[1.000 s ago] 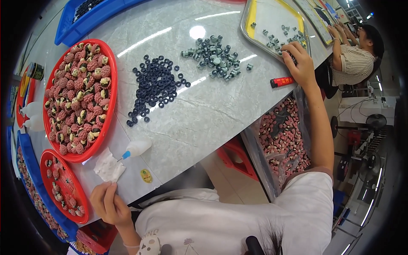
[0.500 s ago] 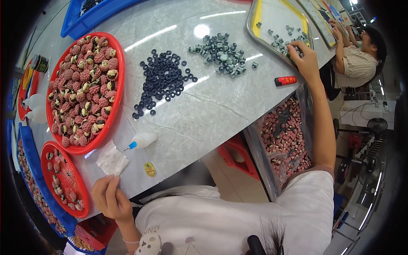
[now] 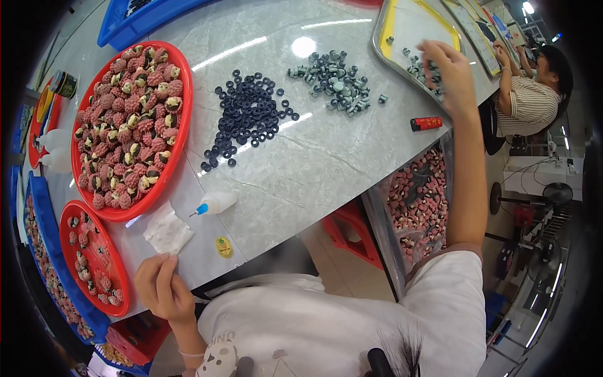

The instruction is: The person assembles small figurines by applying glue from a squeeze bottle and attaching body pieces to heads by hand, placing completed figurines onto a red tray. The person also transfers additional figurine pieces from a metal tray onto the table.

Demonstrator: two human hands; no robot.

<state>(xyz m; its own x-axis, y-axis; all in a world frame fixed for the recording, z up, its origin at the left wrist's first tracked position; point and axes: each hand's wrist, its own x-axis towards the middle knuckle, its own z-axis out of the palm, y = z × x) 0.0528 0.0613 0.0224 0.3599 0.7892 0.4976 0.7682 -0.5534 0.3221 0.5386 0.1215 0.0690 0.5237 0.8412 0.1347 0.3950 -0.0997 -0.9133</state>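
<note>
My left hand [image 3: 164, 288] is closed at the table's near edge, its fingertips beside a crumpled white tissue [image 3: 168, 230]; whatever they may pinch is hidden. A small squeeze bottle [image 3: 217, 202] with a blue needle tip lies just beyond the tissue. Stretched far out to the right, my right hand [image 3: 449, 72] is over the near edge of a metal tray [image 3: 379, 39] with a yellow inner border. Its fingers are bent but apart, slightly blurred. Small grey-green studs [image 3: 414, 63] lie in the tray beside and below them.
Dark blue rings [image 3: 248, 113] and more studs [image 3: 336, 81] lie piled on the table. Red trays [image 3: 188, 81] [image 3: 128, 283] at left hold pink berry-shaped pieces. A red lighter [image 3: 427, 123] sits by the right edge, above a bag-lined bin [image 3: 421, 195]. A co-worker [image 3: 531, 100] sits far right.
My right hand has lifted and shifted slightly up over the tray, its fingers spreading. The left hand has hardly moved. The whole view has shifted a little.
</note>
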